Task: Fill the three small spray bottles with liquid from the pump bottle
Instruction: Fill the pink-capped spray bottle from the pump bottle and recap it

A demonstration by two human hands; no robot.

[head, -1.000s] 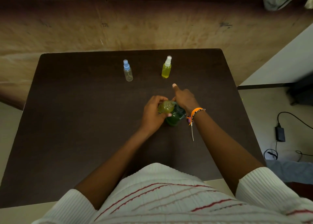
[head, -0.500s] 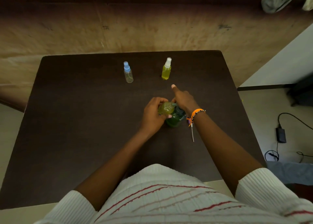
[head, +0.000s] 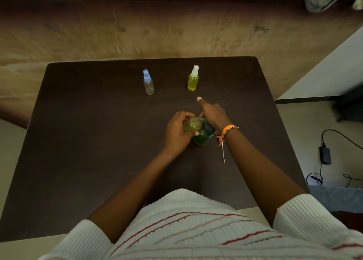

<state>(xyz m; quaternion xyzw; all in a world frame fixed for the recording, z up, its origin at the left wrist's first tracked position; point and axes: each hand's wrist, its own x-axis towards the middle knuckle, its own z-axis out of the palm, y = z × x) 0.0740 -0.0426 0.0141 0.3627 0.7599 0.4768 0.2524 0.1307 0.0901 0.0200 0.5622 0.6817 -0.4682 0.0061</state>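
Gripping an uncapped small bottle (head: 192,124) of yellow liquid, the left hand (head: 177,131) held it against the spout of the green pump bottle (head: 203,137), which stood mid-table (head: 98,141). The right hand (head: 214,115) pressed on the pump, forefinger sticking straight out, other fingers curled. Beyond the pump bottle stood a yellow-filled bottle (head: 193,79) and, further left, a clear blue-capped bottle (head: 148,82).

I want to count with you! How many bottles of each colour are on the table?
Yellow-green spray bottles: 2, one standing, one held in the left hand
Clear spray bottle with blue cap: 1
Dark green pump bottle: 1
Total: 4
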